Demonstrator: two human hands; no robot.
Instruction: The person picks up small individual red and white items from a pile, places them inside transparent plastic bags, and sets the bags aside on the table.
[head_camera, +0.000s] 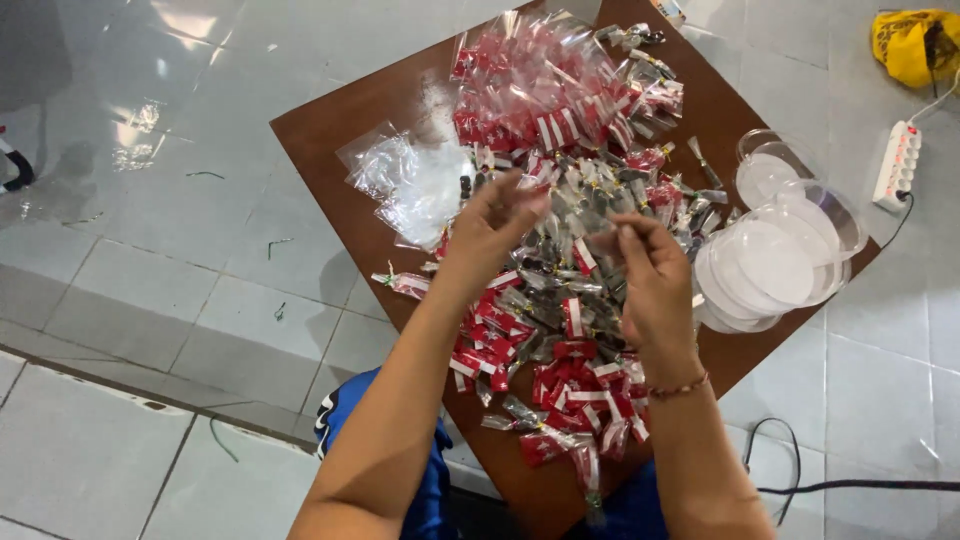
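Red-and-clear small packets (560, 350) heap on the brown worktop (330, 150). Both hands work one packet above the heap: left hand (490, 225) fingers pinch its top, right hand (650, 280) fingers curl closed beside. Sealing seemingly needs steady pinching.

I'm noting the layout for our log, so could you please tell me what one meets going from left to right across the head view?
Clear plastic bags → left hand → right hand → stack of clear round lids → white power strip.
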